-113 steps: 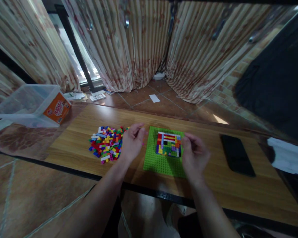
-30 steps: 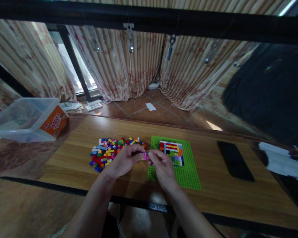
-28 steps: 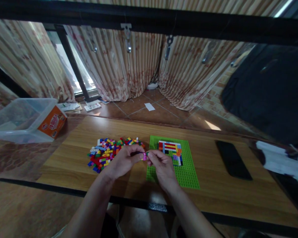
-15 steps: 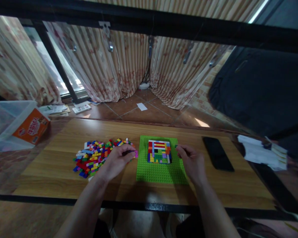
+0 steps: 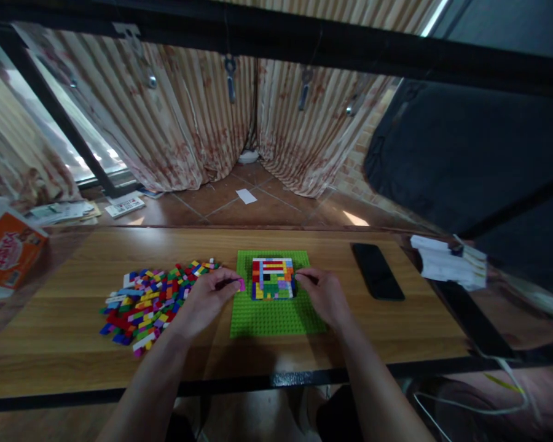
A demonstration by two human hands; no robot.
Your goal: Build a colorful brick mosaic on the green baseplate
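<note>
In the head view, a green studded baseplate (image 5: pixel 276 319) lies on the wooden table. A square build of many-coloured toy bricks (image 5: pixel 273 277) sits on its upper middle. My left hand (image 5: pixel 208 299) is closed at the plate's left edge, pinching a magenta toy brick (image 5: pixel 242 285) between thumb and fingertips. My right hand (image 5: pixel 325 293) has its fingertips pinched together at the build's right edge. What they hold, if anything, is too small to make out. A loose heap of toy bricks (image 5: pixel 142 304) spreads to the left, partly behind my left forearm.
A black phone (image 5: pixel 376 271) lies on the table (image 5: pixel 203 362) right of the baseplate. White papers (image 5: pixel 442 261) and a dark flat object (image 5: pixel 477 319) are beyond the table's right end. At far left stands a box with an orange label (image 5: pixel 11 248).
My right hand has moved left, from beside the baseplate's right edge to the build's right side, where the green brick it pinched no longer shows. My left hand keeps the magenta brick. The view has shifted.
</note>
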